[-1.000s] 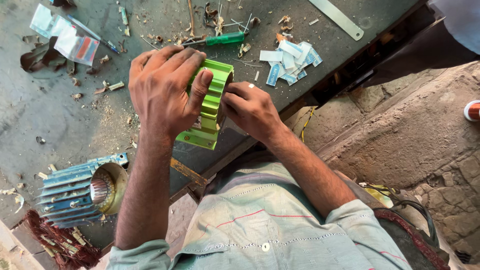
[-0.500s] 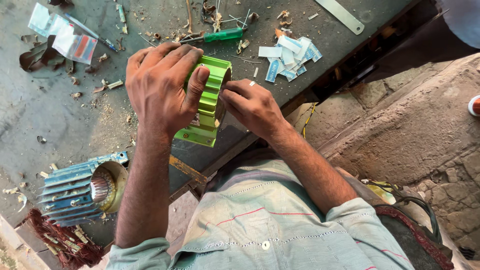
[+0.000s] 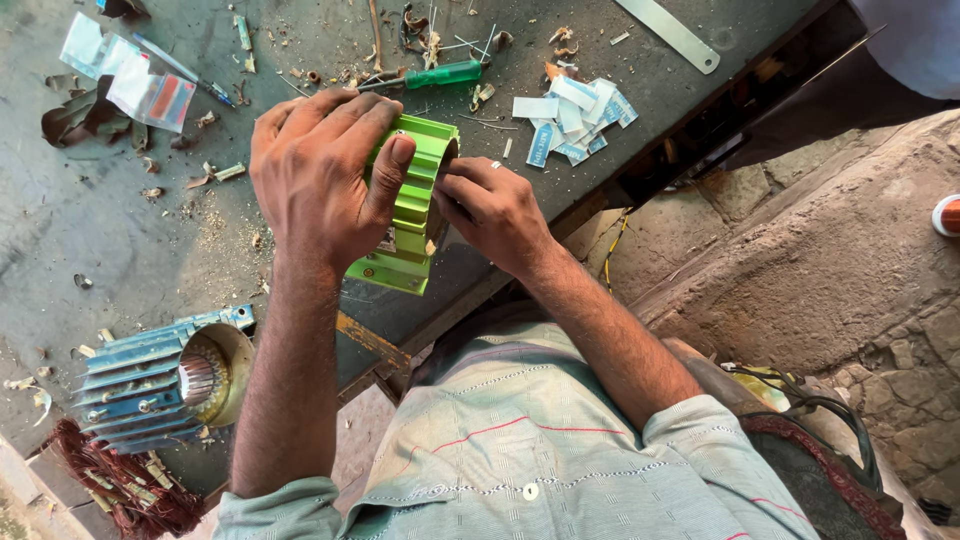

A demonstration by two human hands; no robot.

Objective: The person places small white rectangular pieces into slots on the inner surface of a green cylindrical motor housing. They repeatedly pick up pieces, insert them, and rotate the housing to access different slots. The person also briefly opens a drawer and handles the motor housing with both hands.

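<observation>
**Bench entry: green finned motor housing, in hand**

- Left hand (image 3: 320, 185): clasped over the top and near side of the green finned motor housing (image 3: 410, 215), thumb pressed on the fins, steadying it.
- Right hand (image 3: 490, 210): fingers curled at the housing's open end, fingertips tucked against the rim or just inside; whether they pinch anything small there cannot be told.
- Green housing: held upright on its edge on the workbench (image 3: 150, 260), near the front side, its base foot touching the surface.
- Progress, as judged: the housing's bore is hidden by the hands, so how much is fitted inside cannot be read. Work at the open end appears under way, not finished.
- Blue finned motor housing (image 3: 160, 375): lies on its side at the bench's near left, bore showing, untouched.
- Copper wire bundle (image 3: 120, 480): beside the blue housing, at the bench corner.
- Green-handled screwdriver (image 3: 440, 73): beyond the hands, lying free.
- Cut paper slips (image 3: 570, 120): small heap to the right of the screwdriver.
- Clear packets (image 3: 130, 75): far left.
- Metal strip (image 3: 670, 35): far right.
</observation>
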